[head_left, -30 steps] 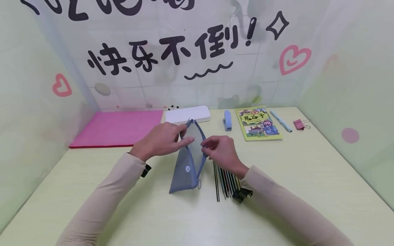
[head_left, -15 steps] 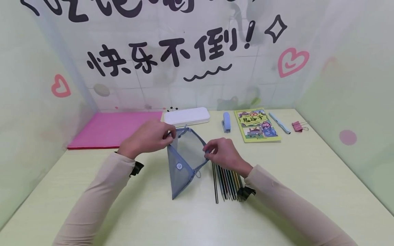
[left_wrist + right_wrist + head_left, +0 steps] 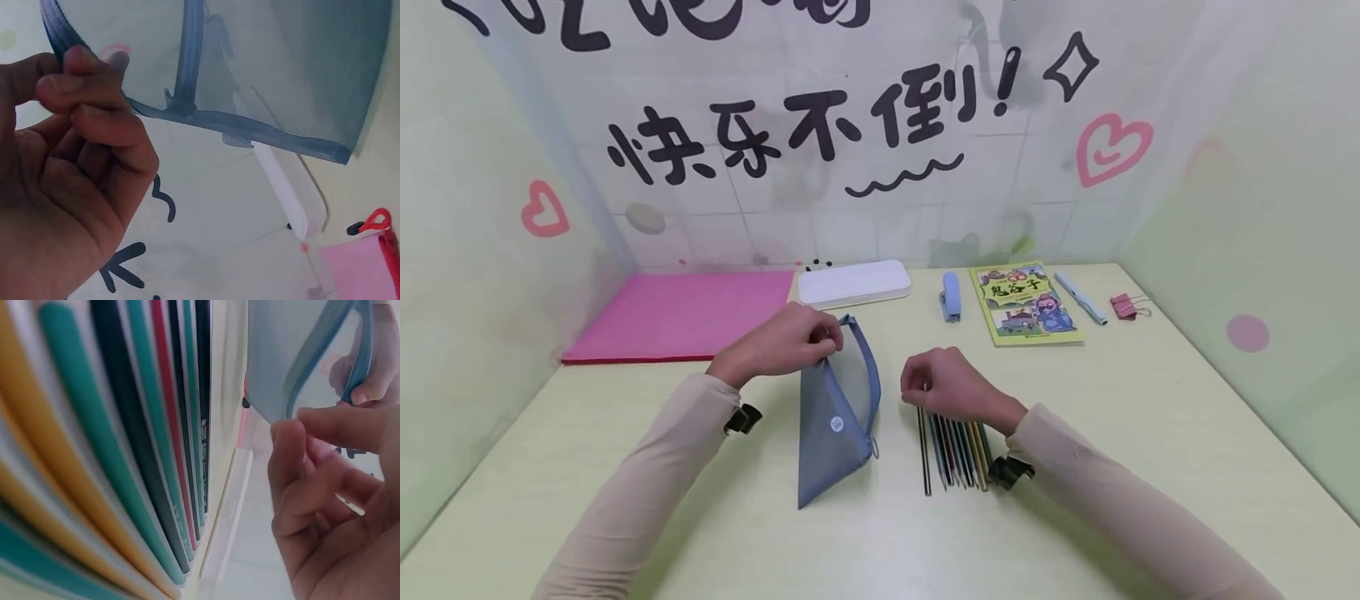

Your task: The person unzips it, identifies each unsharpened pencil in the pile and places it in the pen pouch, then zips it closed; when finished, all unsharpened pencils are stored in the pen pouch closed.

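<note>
A blue-grey mesh zipper pouch [image 3: 831, 442] stands tilted on the table, its zipped mouth spread apart and a small ring at the lower zip end. My left hand [image 3: 786, 337] pinches its near zipper edge; in the left wrist view, the zipper tape [image 3: 62, 31] runs between thumb and fingers. To the right, my right hand [image 3: 955, 383] hovers over several pencils [image 3: 958, 450] laid side by side. Its fingers are loosely bent, apart from the pouch. The right wrist view shows nothing between those fingertips [image 3: 289, 434]. My right hand hides the pencils' far ends.
Along the back lie a pink folder [image 3: 692, 312], a white case [image 3: 853, 283], a blue stapler [image 3: 951, 296], a yellow booklet [image 3: 1026, 304], a light blue pen [image 3: 1080, 297] and a pink binder clip [image 3: 1125, 307]. A printed backdrop [image 3: 850, 225] closes off the table behind.
My right hand has let go of the pouch's right edge and moved slightly right. My left hand first drew its edge leftward, then moved a little right; the mouth has narrowed since the middle frame.
</note>
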`<state>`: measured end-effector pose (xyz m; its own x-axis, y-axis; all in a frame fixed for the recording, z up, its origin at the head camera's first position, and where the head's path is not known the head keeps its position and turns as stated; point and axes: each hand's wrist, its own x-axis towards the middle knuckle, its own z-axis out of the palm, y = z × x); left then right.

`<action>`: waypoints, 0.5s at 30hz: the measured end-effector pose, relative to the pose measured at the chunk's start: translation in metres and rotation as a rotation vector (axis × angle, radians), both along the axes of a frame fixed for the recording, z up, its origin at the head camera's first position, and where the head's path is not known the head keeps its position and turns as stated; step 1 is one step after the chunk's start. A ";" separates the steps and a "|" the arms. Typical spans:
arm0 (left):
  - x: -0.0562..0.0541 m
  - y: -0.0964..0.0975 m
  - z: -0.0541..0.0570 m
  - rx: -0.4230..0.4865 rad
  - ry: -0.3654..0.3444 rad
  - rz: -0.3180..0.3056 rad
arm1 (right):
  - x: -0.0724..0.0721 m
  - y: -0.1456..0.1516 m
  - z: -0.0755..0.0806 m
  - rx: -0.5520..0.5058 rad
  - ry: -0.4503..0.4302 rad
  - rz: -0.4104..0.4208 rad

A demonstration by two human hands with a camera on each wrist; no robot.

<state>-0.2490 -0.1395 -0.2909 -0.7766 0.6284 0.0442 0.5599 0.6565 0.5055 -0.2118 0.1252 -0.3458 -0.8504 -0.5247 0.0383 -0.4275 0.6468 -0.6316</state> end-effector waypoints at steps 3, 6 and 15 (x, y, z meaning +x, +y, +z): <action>-0.003 -0.005 -0.004 0.060 -0.067 0.005 | 0.000 0.001 0.000 0.094 -0.029 -0.023; -0.007 -0.010 -0.008 0.126 -0.132 0.011 | 0.000 0.000 -0.002 0.156 -0.075 -0.043; -0.009 -0.015 -0.012 0.227 -0.219 0.004 | 0.003 -0.013 -0.007 0.270 -0.095 -0.056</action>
